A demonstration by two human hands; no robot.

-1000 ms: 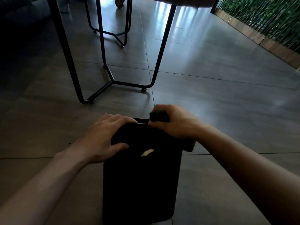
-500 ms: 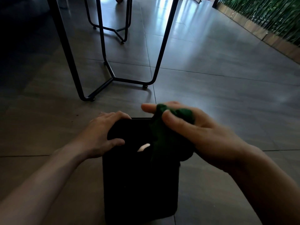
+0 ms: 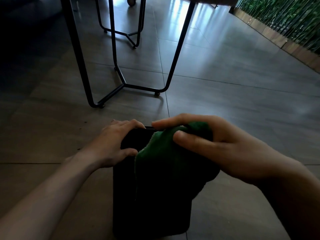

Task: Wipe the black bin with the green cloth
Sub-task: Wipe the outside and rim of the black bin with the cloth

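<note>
The black bin [image 3: 124, 201] stands on the tiled floor directly below me, low in the middle of the view. My left hand [image 3: 114, 144] grips its far left corner, fingers over the rim and thumb on the near side. My right hand [image 3: 221, 149] holds the green cloth [image 3: 166, 163] bunched between thumb and fingers, above the right side of the bin. The cloth hangs down in front of the bin and hides most of its top and right half.
A black metal table frame [image 3: 121, 84] stands on the floor just beyond the bin, with a second frame [image 3: 128, 34] behind it. A wooden planter edge [image 3: 294, 49] with green plants runs along the far right. Open grey floor tiles [image 3: 233, 101] lie to the right.
My right hand lifted off the bin's far rim and came toward me with the cloth, which now hangs open over the bin and covers its pale mark. My left hand stayed on the corner.
</note>
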